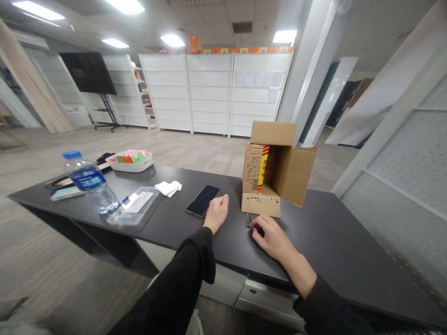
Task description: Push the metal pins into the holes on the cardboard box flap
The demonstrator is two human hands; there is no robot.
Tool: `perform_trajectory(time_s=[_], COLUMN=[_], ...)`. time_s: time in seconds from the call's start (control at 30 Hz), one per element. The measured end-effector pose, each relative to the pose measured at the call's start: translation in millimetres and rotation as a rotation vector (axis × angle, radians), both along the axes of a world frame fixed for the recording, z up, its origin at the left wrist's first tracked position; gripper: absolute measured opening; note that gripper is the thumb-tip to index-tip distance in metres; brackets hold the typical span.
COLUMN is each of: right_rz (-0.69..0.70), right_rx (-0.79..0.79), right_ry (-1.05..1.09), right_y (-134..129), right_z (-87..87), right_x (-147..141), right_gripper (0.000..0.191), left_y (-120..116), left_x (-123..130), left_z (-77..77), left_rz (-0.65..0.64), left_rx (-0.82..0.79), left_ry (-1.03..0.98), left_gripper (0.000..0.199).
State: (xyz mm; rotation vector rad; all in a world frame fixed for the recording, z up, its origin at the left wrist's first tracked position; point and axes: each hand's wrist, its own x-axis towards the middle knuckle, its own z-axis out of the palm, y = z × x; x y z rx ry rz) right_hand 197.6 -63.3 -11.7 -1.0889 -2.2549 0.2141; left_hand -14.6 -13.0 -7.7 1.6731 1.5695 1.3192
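Observation:
On the dark table [314, 232], my left hand [217, 211] rests closed beside the lower right edge of a black phone [203, 200]; what its curled fingers hold, if anything, is hidden. My right hand [270, 236] lies further right with its fingers curled down, next to several thin metal pieces [248, 220]. Whether it grips anything cannot be made out. Just beyond it, an open cardboard box [253, 167] lies on its side with the opening and flaps toward me. A row of small dark dots or holes marks the lower flap [260, 204].
To the left are a water bottle [91, 180], a clear plastic case [134, 209], folded white tissue [169, 188] and a white basket [131, 163] with colourful packets. A partition panel [401, 186] stands along the right side.

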Motion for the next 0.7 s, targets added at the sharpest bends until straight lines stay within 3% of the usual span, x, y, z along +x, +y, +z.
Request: perform_trajectory(time_s=[0.7], right_rz=[0.040], right_rx=[-0.013], right_ry=[-0.003], right_y=[1.4], right_z=[-0.5], right_x=[-0.2], right_gripper=[0.013], left_y=[-0.4], left_x=[0.3], left_z=[1.5], left_rz=[0.004], left_rx=[-0.007], left_ry=[-0.008], left_gripper=[0.047])
